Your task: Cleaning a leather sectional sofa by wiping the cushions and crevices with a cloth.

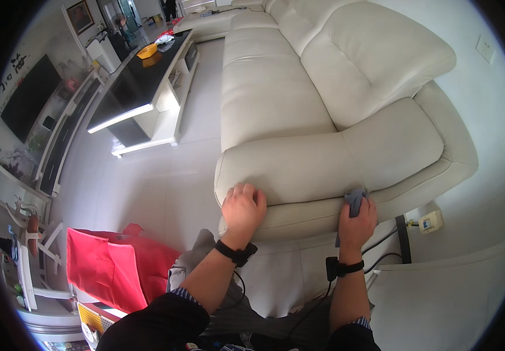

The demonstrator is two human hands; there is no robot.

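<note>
A cream leather sofa [274,87] stretches away before me, its padded armrest [296,166] nearest. My left hand [243,210] rests on the left part of that armrest, palm down and fingers bent, with nothing seen in it. Farther right, my right hand [358,223] holds a bunched grey cloth [356,201] against the armrest's outer seam. Part of the cloth is hidden under the fingers. Both wrists wear black straps with cables.
A low table [134,92] with a black top carries a yellow basket [147,51]. Red fabric bags [112,267] stand at my left. To the right are a white cabinet-like surface [437,302], a wall-side socket box [430,222] and black cables [379,241]. A person [170,9] stands far off.
</note>
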